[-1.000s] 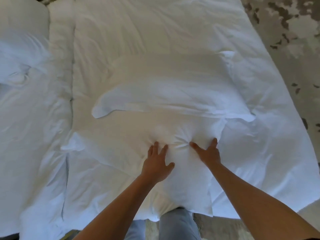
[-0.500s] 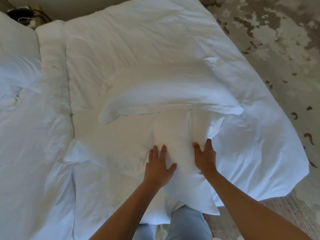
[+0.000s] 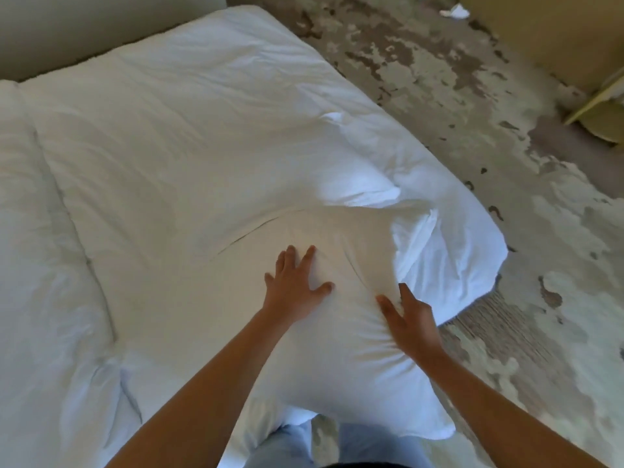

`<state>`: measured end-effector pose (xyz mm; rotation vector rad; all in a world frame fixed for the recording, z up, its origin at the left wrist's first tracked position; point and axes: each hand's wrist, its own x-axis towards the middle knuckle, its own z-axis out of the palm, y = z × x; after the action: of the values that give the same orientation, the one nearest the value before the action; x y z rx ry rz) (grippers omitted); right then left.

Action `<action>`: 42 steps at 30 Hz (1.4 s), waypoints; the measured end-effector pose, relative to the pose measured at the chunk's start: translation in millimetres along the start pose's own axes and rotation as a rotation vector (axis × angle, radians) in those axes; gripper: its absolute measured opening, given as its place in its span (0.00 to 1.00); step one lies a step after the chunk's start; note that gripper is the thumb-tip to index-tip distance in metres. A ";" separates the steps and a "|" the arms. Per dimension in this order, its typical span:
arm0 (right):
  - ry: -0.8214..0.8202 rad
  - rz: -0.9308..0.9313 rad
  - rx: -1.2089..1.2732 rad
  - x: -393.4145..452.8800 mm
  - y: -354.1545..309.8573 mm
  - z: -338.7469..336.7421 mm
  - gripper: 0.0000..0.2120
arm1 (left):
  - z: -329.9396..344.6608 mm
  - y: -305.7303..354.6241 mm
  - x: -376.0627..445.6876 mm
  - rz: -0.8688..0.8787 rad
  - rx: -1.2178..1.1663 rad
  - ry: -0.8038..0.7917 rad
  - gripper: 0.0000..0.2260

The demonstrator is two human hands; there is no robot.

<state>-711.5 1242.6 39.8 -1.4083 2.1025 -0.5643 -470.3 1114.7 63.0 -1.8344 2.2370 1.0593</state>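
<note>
In the head view, a white pillow lay lengthwise on the near part of the bed. Its near end hung past the bed's edge above the person's pale blue trousers. Its far end ran under the edge of a white cover that lay across the bed beyond it, and a dark slit showed where the two met. Whether the pillow was inside the cover or only beneath it could not be told.

The left hand lay flat on top of the pillow, palm down. Its fingers were straight and spread, the thumb out to the right, pressing the cloth and holding nothing.

The right hand was set against the pillow's right side, where the cloth was puckered into creases. Its fingers were straight and pushed into the filling, the thumb raised, with nothing gripped.

A loose fold of white bedding lay at the bed's right corner, just beside the right hand. A second bed stood close along the left. A mottled carpet covered the floor on the right, with a yellow piece of furniture at the far edge.
</note>
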 end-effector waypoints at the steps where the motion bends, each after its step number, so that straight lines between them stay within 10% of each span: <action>1: 0.048 0.038 -0.054 -6.8 20.7 -2.8 0.31 | 12.7 4.6 3.0 0.012 0.006 -0.032 0.41; 8: -0.059 0.239 -0.301 5.3 100.8 -3.4 0.29 | 95.2 17.6 11.2 0.070 0.233 -0.257 0.44; 15: -0.032 -0.055 -0.331 135.2 62.6 17.7 0.31 | 108.0 26.3 34.5 -0.028 0.217 -0.221 0.45; 32: -0.640 0.044 -0.334 288.9 89.7 67.9 0.51 | 109.2 44.9 96.4 -0.308 0.122 -0.135 0.48; 42: -0.341 -0.257 -0.305 224.7 32.8 25.7 0.24 | 66.1 52.0 56.8 -0.291 0.018 -0.077 0.53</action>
<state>-786.9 1044.6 -45.7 -1.8172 1.7976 -0.0826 -556.9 1105.1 10.9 -1.9954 1.8574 1.0314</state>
